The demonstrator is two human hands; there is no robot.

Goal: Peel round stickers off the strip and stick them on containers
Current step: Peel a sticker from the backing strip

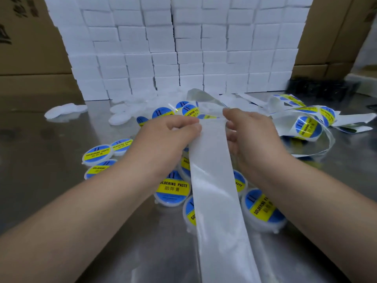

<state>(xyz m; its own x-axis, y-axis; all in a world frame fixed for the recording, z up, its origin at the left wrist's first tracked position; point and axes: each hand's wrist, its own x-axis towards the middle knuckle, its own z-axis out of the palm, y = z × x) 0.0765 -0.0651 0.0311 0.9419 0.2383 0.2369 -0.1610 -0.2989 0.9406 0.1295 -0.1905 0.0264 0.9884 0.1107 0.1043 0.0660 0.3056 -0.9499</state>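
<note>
A long white backing strip (216,201) runs from the bottom of the view up between my hands. My left hand (169,135) pinches its left edge with curled fingers. My right hand (251,131) grips its right edge near the top. Beyond my hands the strip loops away to the right, where round blue-and-yellow stickers (308,127) sit on it. Several round white containers bearing "Soldering Paste" stickers (173,188) lie on the metal table under and around my hands. Whether a sticker sits between my fingers is hidden.
Unlabelled white lids or containers (120,115) lie further back on the steel table (51,180). A wall of stacked white boxes (183,48) stands behind, with cardboard cartons (26,37) on both sides. A dark tray (322,86) sits at the back right.
</note>
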